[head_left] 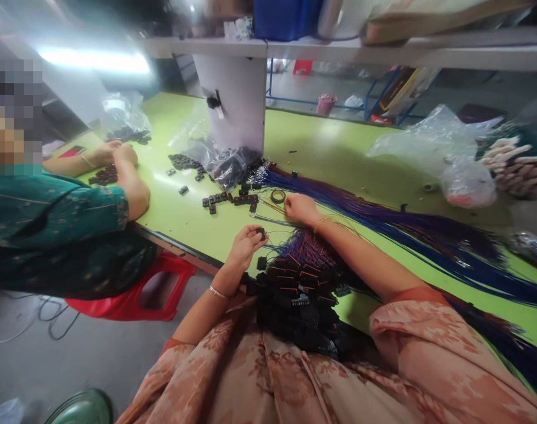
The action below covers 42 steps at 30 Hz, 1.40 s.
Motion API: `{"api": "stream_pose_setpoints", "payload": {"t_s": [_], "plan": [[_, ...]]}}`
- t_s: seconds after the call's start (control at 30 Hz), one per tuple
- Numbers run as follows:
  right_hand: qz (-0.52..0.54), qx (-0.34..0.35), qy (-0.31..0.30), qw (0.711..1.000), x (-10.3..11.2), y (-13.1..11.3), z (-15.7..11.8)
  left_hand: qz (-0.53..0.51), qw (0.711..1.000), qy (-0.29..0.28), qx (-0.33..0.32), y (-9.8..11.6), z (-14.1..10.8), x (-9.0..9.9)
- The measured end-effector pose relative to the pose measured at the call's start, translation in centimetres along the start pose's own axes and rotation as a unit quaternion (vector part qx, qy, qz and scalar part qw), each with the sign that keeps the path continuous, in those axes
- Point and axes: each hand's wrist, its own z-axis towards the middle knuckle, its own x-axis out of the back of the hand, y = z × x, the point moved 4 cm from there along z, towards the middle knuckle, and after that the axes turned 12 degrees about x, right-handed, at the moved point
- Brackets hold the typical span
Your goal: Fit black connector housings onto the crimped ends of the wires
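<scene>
Peach patterned clothing of the wearer lay nearest the camera, with a heap of black housings directly beyond it at the edge of the green table. Left hand was noted with thumb and fingers pinched on a small black connector, held just above the near table edge, left of the purple wires. Right hand was found with fingers curled, just beside a roll of tape; whether they gripped a thin wire could not be told. Black-and-red blocks lay in short rows left of the tape. Long blue wires ran rightward beyond the right forearm. At left, a co-worker's hands met above dark red pieces.
</scene>
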Motion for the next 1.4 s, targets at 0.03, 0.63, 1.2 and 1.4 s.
{"api": "stream_pose_setpoints", "payload": {"t_s": [0.03, 0.63, 1.2, 1.4], "plan": [[-0.005, 0.005, -0.011, 1.0, -0.4, 0.0, 0.1, 0.0, 1.0, -0.004, 0.0, 0.0, 0.0, 0.0], [0.038, 0.021, 0.027, 0.999, -0.7, -0.9, 0.4, 0.002, 1.0, 0.005, 0.013, 0.0, 0.0, 0.1], [0.353, 0.163, 0.089, 0.917, 0.2, -6.5, -2.8, -0.02, 1.0, -0.021, 0.006, -0.3, 0.3, 0.4], [0.338, 0.18, 0.057, 0.922, -0.8, -6.4, -5.1, -0.028, 0.999, -0.027, 0.007, -0.3, 0.2, 0.4]]}}
